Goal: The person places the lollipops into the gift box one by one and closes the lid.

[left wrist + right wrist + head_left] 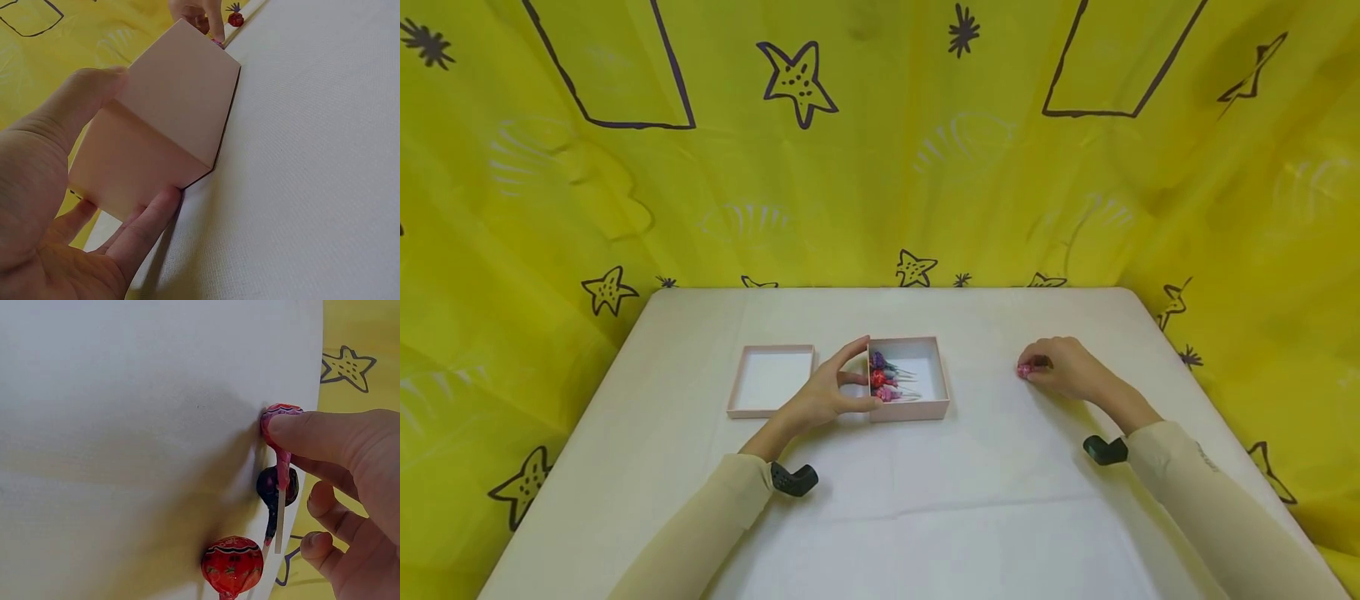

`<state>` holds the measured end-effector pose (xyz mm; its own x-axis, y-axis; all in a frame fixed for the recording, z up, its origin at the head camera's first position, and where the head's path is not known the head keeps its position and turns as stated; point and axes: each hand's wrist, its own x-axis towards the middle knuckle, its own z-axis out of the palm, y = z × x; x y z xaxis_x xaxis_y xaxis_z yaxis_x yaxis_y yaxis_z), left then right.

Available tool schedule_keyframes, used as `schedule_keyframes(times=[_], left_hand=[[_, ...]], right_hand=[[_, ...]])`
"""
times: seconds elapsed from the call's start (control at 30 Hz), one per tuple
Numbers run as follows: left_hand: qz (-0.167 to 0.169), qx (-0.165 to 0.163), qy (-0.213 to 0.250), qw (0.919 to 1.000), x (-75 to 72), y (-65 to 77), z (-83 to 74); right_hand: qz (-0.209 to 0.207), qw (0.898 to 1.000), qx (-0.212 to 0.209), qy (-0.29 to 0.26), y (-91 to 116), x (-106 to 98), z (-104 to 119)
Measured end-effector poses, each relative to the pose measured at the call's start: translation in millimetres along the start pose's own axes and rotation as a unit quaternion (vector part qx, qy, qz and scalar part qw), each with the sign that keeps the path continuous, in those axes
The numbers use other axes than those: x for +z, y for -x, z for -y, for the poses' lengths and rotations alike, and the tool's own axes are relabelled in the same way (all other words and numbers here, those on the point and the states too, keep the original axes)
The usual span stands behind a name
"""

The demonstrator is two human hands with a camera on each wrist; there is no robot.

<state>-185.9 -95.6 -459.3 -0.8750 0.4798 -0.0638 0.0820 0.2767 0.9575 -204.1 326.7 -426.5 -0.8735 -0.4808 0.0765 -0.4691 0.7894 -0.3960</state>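
Note:
A pale pink open box point(917, 410) with a white inside stands on the table, with several wrapped lollipops point(887, 393) lying along its left side, sticks pointing right. My left hand point(822, 396) holds this box from the left, thumb at the near corner and fingers at the far one; in the left wrist view its pink outer walls point(169, 94) fill the grasp. Over to the right, my right hand point(1067, 368) pinches a pink lollipop point(282, 459) by its wrapped head. Beside it in the right wrist view lie a dark purple lollipop point(270, 494) and a red lollipop point(232, 565).
A shallow pink-rimmed box lid point(751, 413), white inside, lies to the left of the box. White cloth covers the table point(925, 517). Yellow patterned curtains point(865, 183) hang behind and at both sides.

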Motion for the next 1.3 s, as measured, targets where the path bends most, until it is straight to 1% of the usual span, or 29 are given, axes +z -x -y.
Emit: schedule_keyframes(times=[0.2, 0.47, 0.63, 0.83, 1.0, 1.2, 1.3], left_hand=[[0.0, 0.002, 0.0, 1.0, 0.2, -1.1, 1.6], [0.0, 0.005, 0.002, 1.0, 0.4, 0.9, -2.9], [-0.001, 0.004, -0.001, 1.0, 0.7, 1.0, -3.6], [0.002, 0.005, -0.001, 1.0, 0.1, -0.4, -2.7], [0.004, 0.008, 0.003, 1.0, -0.6, -1.4, -1.7], [0.006, 0.005, 0.002, 1.0, -0.7, -0.6, -2.5], [0.005, 0.007, 0.002, 1.0, -0.8, -0.1, -2.7]], right_hand=[[0.007, 1.0, 0.011, 0.003, -1, -1, 0], [0.026, 0.999, 0.031, -0.009, -4, -6, 3], [0.027, 0.999, 0.037, -0.011, -4, -5, 2], [0.024, 0.999, 0.029, -0.011, -3, -4, 1], [0.034, 0.999, 0.024, -0.008, -4, -6, 2], [0.056, 0.998, 0.01, -0.003, -6, -11, 5], [0.054, 0.999, -0.001, -0.007, -7, -18, 9]])
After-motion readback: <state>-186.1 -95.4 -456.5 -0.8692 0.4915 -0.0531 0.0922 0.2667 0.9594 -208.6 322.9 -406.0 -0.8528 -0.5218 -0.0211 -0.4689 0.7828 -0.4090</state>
